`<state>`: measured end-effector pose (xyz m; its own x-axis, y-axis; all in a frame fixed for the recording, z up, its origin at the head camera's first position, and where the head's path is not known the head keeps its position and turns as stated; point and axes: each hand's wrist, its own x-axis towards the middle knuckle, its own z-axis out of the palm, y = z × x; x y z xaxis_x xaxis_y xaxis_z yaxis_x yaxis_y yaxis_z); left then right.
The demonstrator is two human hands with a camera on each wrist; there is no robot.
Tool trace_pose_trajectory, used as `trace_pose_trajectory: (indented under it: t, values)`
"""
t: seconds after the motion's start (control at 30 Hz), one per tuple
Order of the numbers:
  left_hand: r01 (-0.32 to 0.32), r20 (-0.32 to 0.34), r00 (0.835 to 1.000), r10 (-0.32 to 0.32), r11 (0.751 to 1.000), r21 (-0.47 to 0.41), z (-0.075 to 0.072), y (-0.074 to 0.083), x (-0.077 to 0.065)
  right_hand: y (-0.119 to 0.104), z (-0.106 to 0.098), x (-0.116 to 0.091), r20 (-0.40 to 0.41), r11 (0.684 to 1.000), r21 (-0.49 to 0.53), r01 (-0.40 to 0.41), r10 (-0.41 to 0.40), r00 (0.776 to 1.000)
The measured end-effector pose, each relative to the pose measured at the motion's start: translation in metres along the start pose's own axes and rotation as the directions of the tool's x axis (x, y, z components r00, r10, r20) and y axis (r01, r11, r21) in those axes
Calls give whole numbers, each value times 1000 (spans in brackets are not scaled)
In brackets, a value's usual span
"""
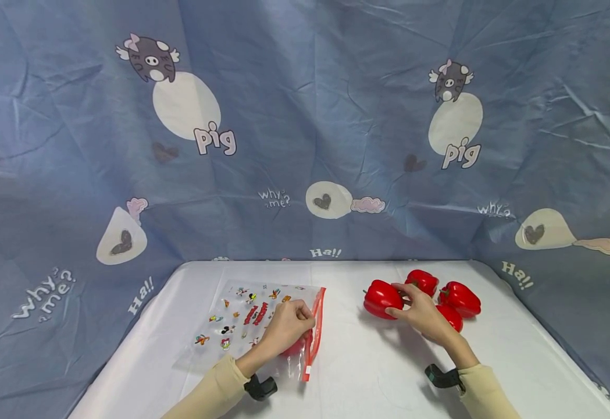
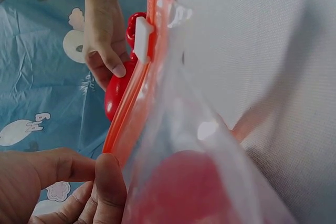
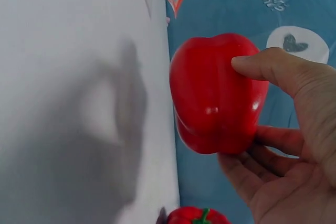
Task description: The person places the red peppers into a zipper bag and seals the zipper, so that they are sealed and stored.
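My left hand (image 1: 286, 326) pinches the orange-red zip edge of a clear printed slider bag (image 1: 221, 308) between thumb and finger. Inside that bag, near its mouth, lies a red bell pepper (image 2: 184, 187), blurred by the plastic. The white slider (image 2: 142, 39) sits at one end of the zip. Over the table to the right of the bag, my right hand (image 1: 418, 311) grips another red bell pepper (image 3: 218, 93), thumb on one side and fingers on the other. Its shadow falls on the white surface apart from it.
Several more red bell peppers (image 1: 462, 299) stand grouped behind and beside my right hand on the white table (image 1: 357, 372). A blue printed cloth (image 1: 284, 116) hangs behind the table and along its sides. Each wrist wears a black band (image 1: 442, 376).
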<state>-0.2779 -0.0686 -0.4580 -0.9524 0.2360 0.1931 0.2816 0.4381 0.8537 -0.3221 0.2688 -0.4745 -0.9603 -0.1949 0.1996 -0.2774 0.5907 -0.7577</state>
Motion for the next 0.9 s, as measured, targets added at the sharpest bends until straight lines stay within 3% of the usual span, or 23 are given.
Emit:
trace_pose_trajectory:
  t: [0.63,0.9]
  values:
    - [9,-4,1000,-9,1000,-10,-1,0,-1,-24,37,-3,9,986,14,167,-168,986]
    - [27,2,1000,-27,1000,6,-1,1,0,-33,52,-6,65,986,58,156,-160,985]
